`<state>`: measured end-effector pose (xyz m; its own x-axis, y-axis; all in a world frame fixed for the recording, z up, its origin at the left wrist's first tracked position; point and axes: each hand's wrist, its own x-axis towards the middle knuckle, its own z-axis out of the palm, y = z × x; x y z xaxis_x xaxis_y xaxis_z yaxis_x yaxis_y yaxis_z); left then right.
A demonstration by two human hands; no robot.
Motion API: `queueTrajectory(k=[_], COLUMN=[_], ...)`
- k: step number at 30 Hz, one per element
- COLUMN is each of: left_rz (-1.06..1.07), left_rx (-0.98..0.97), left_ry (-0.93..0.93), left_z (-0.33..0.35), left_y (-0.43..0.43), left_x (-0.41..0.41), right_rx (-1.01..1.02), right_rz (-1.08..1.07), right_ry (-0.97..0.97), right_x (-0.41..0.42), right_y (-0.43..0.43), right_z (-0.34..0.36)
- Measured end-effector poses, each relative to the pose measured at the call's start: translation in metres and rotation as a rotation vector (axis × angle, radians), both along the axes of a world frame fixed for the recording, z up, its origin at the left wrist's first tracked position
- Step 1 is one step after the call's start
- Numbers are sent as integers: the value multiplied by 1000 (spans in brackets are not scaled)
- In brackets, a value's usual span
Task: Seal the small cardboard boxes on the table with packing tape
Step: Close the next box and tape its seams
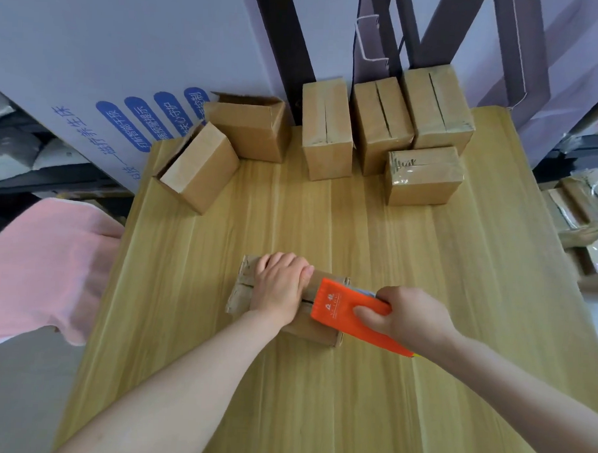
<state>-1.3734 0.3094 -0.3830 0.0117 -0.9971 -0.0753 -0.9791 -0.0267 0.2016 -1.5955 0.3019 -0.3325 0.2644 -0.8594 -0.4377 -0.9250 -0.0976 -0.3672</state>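
Presently the small box [241,294] is held down under the curled left hand [279,289], and its seam is laid sideways toward the tape dispenser [335,303] gripped in the right hand [406,316].

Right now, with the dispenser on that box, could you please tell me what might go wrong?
First, the left hand holds the small cardboard box directly beside the orange tape dispenser, so its front edge could catch the fingers if pushed that way. Second, only that hand steadies the box on the smooth table; a pull by the right hand may shift it and skew the seal off the seam.
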Motion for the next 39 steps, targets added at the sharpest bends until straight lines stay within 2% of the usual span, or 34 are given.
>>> queueTrajectory(k=[5,9,15,22,25,28,34,39], left_rz=[8,6,11,9,5,-3,3,-32], left_rx=[-54,-66,-68,-57,-46,-37,-50,-40], left_ry=[16,17,13,-1,-1,-3,13,107], left_z=[-3,-3,-5,-7,-7,-7,-4,-2], left_y=[2,2,3,3,2,3,2,6], left_x=[0,-2,-2,-1,-1,0,-2,4], right_rx=[44,54,165,170,277,405,182,97], right_rz=[-51,-57,-32,67,46,-7,-25,-304], right_ry=[-31,33,43,242,286,247,443,260], right_x=[-45,-69,-52,-22,-6,3,27,-12], right_y=[3,8,-7,-34,-46,-58,-24,2], right_z=[-5,-11,-20,5,17,27,-3,4])
